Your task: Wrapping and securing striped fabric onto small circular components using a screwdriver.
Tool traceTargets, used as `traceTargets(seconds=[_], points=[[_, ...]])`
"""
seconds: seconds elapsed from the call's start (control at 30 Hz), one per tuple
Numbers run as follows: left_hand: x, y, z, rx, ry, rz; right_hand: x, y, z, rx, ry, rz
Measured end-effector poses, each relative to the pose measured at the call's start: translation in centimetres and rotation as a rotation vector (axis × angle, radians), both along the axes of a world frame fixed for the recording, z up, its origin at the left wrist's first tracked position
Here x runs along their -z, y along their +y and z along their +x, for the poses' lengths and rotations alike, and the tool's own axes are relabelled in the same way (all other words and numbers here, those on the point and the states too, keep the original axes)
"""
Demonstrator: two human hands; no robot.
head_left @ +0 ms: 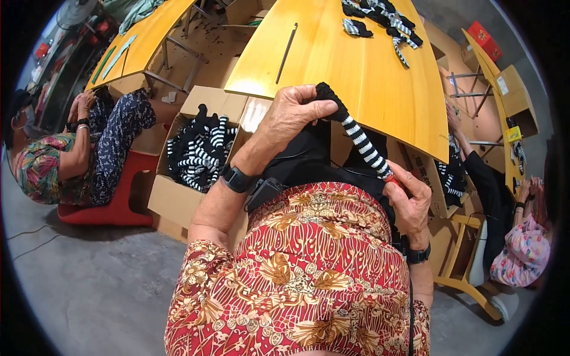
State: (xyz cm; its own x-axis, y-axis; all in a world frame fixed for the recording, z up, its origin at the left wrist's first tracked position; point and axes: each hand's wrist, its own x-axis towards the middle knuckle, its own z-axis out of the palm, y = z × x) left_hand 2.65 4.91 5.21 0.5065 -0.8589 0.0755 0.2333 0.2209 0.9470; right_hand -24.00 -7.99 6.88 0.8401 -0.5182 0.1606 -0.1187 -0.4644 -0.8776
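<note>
Striped knit piece (363, 142) at two o'clock, spanning both hands. Left hand (291, 115), twelve o'clock: thumb and fingers pinch its black end. Right hand (411, 194), three o'clock: pinching its lower end. Advisable: even, gentle tension, stripes untwisted.

I count two sets of fingers of mine, left fingers (320, 109) and right fingers (396, 194), on one striped knitted piece (363, 144); two black wristbands (237, 178) of mine; three yellow counters (252, 68); on the middle one, one dark rod (287, 54) and one knit heap (396, 21); one red chair (138, 184)
</note>
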Motion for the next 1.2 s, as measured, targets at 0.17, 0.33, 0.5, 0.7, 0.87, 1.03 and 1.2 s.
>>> traceTargets(seconds=[0.17,0.33,0.5,0.7,0.87,1.03,1.2], points=[[-0.5,0.3,-0.6,0.022,-0.185,0.132,0.0,-0.4,-0.5,-0.009,0.038,0.100],[-0.8,-0.2,-1.5,-0.046,-0.081,0.033,0.0,-0.3,-0.5,-0.006,0.012,0.095],[-0.5,-0.2,-1.9,-0.055,-0.349,0.023,0.3,-0.2,-0.5,0.008,-0.003,0.164],[0.1,-0.1,-1.0,-0.060,-0.500,0.064,0.1,0.1,0.4,0.002,-0.005,0.239],[-0.4,0.3,-1.5,-0.118,-0.240,0.063,-0.1,0.0,1.0,-0.020,-0.020,0.096],[0.6,0.0,-1.3,-0.264,0.142,-0.123,0.1,0.1,1.0,-0.023,-0.033,-0.013],[1.3,0.5,-0.3,-0.139,-0.054,-0.048,0.6,0.1,1.3,0.009,-0.020,0.040]])
